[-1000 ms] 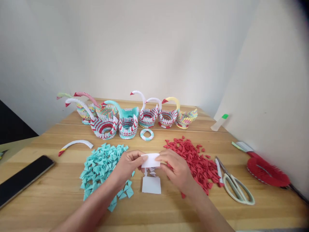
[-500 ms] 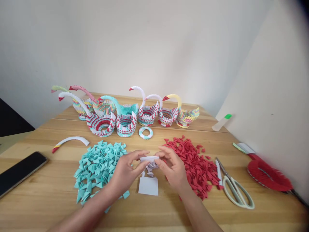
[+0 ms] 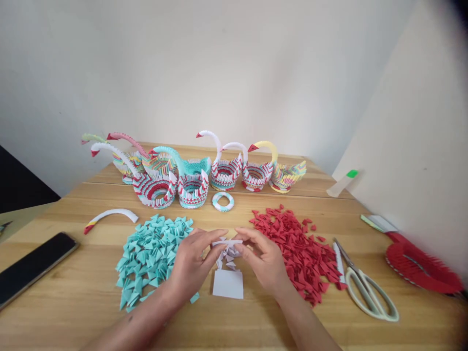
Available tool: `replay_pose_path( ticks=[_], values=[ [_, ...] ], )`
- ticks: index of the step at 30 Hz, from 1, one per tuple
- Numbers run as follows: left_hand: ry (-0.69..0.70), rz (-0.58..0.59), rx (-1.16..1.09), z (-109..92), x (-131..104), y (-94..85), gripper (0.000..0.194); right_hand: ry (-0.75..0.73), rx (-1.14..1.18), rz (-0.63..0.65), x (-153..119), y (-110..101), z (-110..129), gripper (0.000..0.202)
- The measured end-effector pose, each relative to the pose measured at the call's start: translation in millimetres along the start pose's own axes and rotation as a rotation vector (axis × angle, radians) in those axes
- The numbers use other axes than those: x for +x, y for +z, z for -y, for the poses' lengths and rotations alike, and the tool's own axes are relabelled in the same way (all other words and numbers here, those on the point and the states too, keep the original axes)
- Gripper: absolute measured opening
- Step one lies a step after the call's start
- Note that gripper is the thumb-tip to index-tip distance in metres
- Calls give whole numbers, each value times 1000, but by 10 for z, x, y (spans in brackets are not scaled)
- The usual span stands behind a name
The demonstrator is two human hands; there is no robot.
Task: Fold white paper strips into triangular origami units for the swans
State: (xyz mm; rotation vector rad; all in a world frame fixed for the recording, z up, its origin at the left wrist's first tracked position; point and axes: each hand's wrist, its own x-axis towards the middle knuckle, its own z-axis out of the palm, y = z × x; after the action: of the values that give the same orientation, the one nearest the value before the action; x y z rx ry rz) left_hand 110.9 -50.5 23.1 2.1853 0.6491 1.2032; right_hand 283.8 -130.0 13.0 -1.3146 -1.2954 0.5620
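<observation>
Between my two hands is a small white strip of folded paper (image 3: 228, 242), held just above the table. My left hand (image 3: 197, 253) pinches its left end between thumb and fingers. At the right end, my right hand (image 3: 261, 256) grips it the same way. Below and behind the strip lies a small heap of folded white paper pieces (image 3: 230, 264), partly hidden. Closer to me, a stack of blank white paper slips (image 3: 227, 284) lies flat. Folded turquoise triangles (image 3: 153, 253) are piled by my left hand, and folded red triangles (image 3: 300, 243) by my right.
Several folded-paper swans (image 3: 193, 187) stand along the back, with a paper ring (image 3: 223, 201) before them. A curved swan neck (image 3: 113, 213) and a phone (image 3: 34, 268) lie at left. Scissors (image 3: 369, 287), a red paper piece (image 3: 420, 265) and a green-tipped tool (image 3: 342, 184) are at right.
The white strip looks narrower, its broad face turned more edge-on. My right fingers have drawn slightly inward over its end. The whole view has shifted a little.
</observation>
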Motion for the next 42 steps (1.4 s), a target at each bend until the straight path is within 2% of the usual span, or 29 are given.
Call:
replay_pose_path(
  ticks=[7,11,13,16,18,20,32,42],
  values=[
    [47,14,37,52,-15,22,19,29,2,10,2,-20,-3,28],
    [15,47,22,42,-15,16,20,48,-2,-7,15,-12,34,23],
    [-53,62,-23,21,-4,14,22,37,-19,-24,20,-10,46,20],
    [-241,109,-118,-9,23,16,29,23,-47,-58,20,-16,40,19],
    [-337,155,-174,-18,42,21,25,25,-55,-69,16,-22,22,18],
    [-376,184,-205,-20,56,26,16,28,-62,-69,14,-26,1,18],
    [-460,214,-279,-46,79,24,23,15,-131,-77,12,-8,-19,17],
    [-467,226,-291,-39,71,40,28,20,-119,-76,6,-11,-41,18]
  ],
)
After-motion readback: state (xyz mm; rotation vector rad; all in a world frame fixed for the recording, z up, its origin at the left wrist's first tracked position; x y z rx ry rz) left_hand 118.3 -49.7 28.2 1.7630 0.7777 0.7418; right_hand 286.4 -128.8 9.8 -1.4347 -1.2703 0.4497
